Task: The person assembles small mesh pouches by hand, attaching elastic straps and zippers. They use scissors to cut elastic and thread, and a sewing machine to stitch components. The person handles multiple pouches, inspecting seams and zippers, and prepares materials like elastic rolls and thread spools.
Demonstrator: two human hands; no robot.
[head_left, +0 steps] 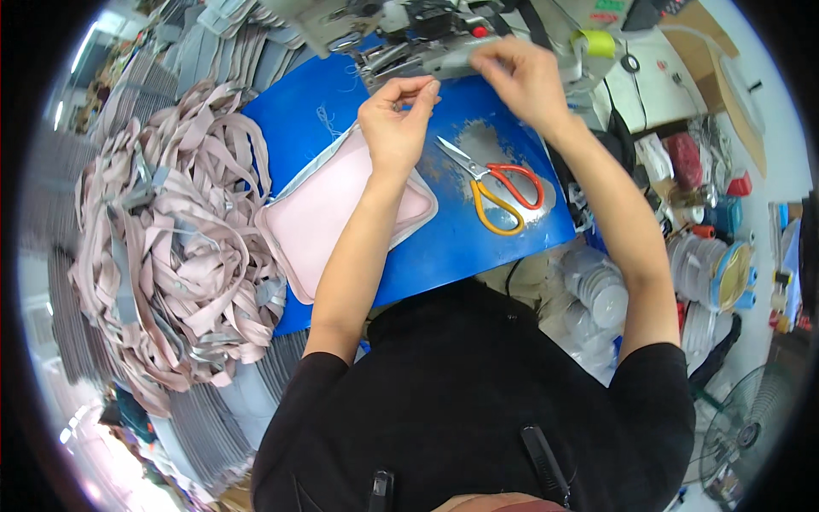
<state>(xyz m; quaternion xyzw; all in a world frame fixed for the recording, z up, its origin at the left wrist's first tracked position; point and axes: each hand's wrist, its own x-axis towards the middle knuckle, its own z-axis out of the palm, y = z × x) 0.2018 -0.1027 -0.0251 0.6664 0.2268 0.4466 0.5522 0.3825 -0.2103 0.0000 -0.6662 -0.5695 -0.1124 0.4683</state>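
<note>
My left hand is raised over the blue work surface, thumb and fingertips pinched together; whatever lies between them is too small to make out. Under that wrist and forearm lies a flat pink padded piece with rounded corners and a grey edge, partly covered by my arm. Further right, my right hand reaches to the front of a sewing machine; motion blurs its fingers. Scissors with one orange-red and one yellow handle lie between my forearms, blades parted slightly and pointing up left.
A large tangled heap of pink and grey strips covers the left side, with stacked grey panels around it. Loose threads lie on the blue surface. A yellow thread spool stands at the machine. Plastic containers and a fan are at right.
</note>
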